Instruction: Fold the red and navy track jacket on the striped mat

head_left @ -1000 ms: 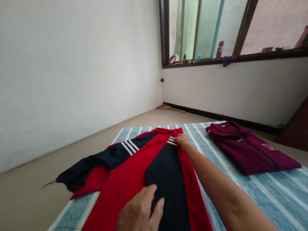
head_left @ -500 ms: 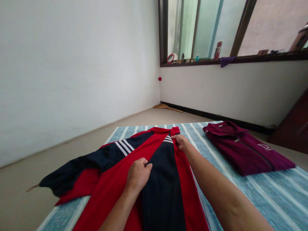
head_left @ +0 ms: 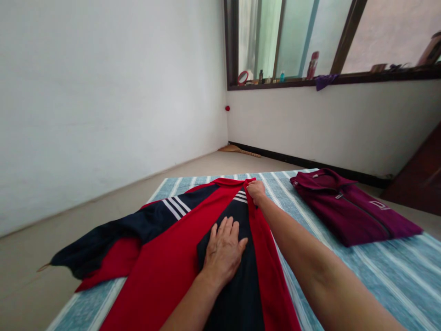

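Observation:
A red and navy jacket with white stripes lies spread over a blue striped sheet, its collar at the far end. One sleeve reaches out to the left past the sheet's edge; the other is folded lengthwise down the body. My left hand rests flat on the navy part of that folded sleeve, fingers stretched out. Up by the collar, my right hand has its fingers closed on the jacket's red edge near the shoulder stripes. The fingertips there are partly hidden.
A folded maroon zip-up garment lies on the right of the blue striped sheet. A straw broom is on the floor in the corner. Bottles, a round mirror and a purple cloth are along the windowsill.
My left hand has moved right and opened from a pinch on the sleeve's edge to lie flat on the navy cloth. My right hand stays at the collar, gripping slightly higher.

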A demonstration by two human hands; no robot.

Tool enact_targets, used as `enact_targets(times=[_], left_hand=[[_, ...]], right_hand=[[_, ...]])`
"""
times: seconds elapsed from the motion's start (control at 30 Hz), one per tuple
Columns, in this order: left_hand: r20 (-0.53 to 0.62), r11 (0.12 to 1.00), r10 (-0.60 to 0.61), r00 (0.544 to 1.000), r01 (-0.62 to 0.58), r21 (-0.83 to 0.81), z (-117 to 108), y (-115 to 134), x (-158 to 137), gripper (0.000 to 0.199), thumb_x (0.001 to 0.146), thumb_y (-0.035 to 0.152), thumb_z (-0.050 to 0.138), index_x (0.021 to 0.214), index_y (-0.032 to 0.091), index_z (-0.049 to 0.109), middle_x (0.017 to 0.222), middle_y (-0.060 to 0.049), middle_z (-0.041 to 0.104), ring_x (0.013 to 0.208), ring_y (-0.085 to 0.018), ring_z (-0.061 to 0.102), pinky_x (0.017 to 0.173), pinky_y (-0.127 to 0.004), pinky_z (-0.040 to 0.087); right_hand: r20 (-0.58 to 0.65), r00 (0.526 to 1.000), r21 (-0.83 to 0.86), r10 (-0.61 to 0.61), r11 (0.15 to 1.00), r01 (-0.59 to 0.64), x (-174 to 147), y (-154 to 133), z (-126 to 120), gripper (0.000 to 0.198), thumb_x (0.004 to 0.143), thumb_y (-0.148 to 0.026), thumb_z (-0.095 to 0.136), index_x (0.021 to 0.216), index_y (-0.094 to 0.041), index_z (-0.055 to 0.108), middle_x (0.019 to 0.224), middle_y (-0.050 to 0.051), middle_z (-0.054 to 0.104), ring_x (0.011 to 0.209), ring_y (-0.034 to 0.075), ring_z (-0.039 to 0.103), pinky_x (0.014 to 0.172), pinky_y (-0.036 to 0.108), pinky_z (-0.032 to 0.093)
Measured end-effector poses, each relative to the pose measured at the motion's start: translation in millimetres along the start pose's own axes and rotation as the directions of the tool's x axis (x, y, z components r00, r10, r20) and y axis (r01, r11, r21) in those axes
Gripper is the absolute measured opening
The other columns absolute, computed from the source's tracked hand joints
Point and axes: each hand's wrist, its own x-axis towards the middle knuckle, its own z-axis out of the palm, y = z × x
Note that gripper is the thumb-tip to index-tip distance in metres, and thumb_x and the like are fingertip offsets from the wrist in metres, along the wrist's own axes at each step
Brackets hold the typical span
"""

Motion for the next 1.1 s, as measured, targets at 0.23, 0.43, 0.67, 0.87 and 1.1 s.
enact_targets(times=[0.23, 0.43, 0.67, 0.87, 1.1], left_hand=[[0.066, 0.999, 0.019, 0.998, -0.016, -0.05, 13.7, -1.1, -0.5, 0.057, 0.093, 0.051, 0.037, 0.142, 0.022, 0.039, 0.153, -0.012, 0.028, 0.142, -0.027, 0.02, 0.112, -0.053, 0.02], [0.078, 0.998, 0.014, 0.997, -0.009, -0.059, 10.2, -0.9, 0.9, 0.061, 0.09, 0.057, 0.039, 0.142, 0.025, 0.039, 0.154, -0.013, 0.028, 0.143, -0.029, 0.017, 0.112, -0.055, 0.018], [0.117, 0.997, 0.018, 0.993, -0.009, -0.073, 9.6, -0.1, 1.4, 0.064, 0.087, 0.062, 0.04, 0.142, 0.029, 0.038, 0.154, -0.013, 0.025, 0.143, -0.031, 0.016, 0.111, -0.056, 0.016], [0.08, 0.997, 0.04, 0.996, -0.035, -0.066, 12.1, 0.7, 3.7, 0.063, 0.087, 0.063, 0.038, 0.142, 0.031, 0.038, 0.154, -0.014, 0.025, 0.142, -0.031, 0.018, 0.109, -0.057, 0.017], [0.149, 0.997, 0.012, 0.989, -0.001, -0.076, -1.2, 13.6, -11.3, 0.068, 0.089, 0.063, 0.034, 0.144, 0.023, 0.034, 0.155, -0.015, 0.022, 0.143, -0.031, 0.013, 0.111, -0.056, 0.016]], right_hand=[[-0.007, 0.993, -0.422, -0.12, 0.901, 0.106, -12.7, -2.0, -14.8, 0.022, 0.09, -0.029, 0.055, 0.105, -0.014, 0.062, 0.102, 0.009, 0.064, 0.093, 0.022, 0.06, 0.08, 0.035, 0.048], [0.204, 0.898, -0.613, -0.39, 0.664, 0.428, -55.4, -9.2, -26.7, 0.032, 0.09, -0.021, 0.045, 0.121, -0.021, 0.052, 0.123, 0.011, 0.057, 0.117, 0.025, 0.047, 0.094, 0.035, 0.036], [0.319, 0.856, -0.717, -0.407, 0.487, 0.498, -71.5, 0.1, -21.9, 0.03, 0.095, -0.021, 0.034, 0.112, -0.016, 0.058, 0.117, 0.017, 0.057, 0.115, 0.031, 0.046, 0.097, 0.047, 0.031], [0.361, 0.847, -0.709, -0.391, 0.475, 0.521, -66.7, 2.0, -9.5, 0.048, 0.097, -0.044, 0.032, 0.137, -0.018, 0.039, 0.145, 0.013, 0.038, 0.133, 0.028, 0.03, 0.105, 0.045, 0.024], [0.371, 0.868, -0.699, -0.329, 0.516, 0.495, -78.5, 2.6, -13.6, 0.06, 0.096, -0.053, 0.031, 0.141, -0.015, 0.033, 0.146, 0.016, 0.035, 0.135, 0.03, 0.026, 0.106, 0.048, 0.021]])
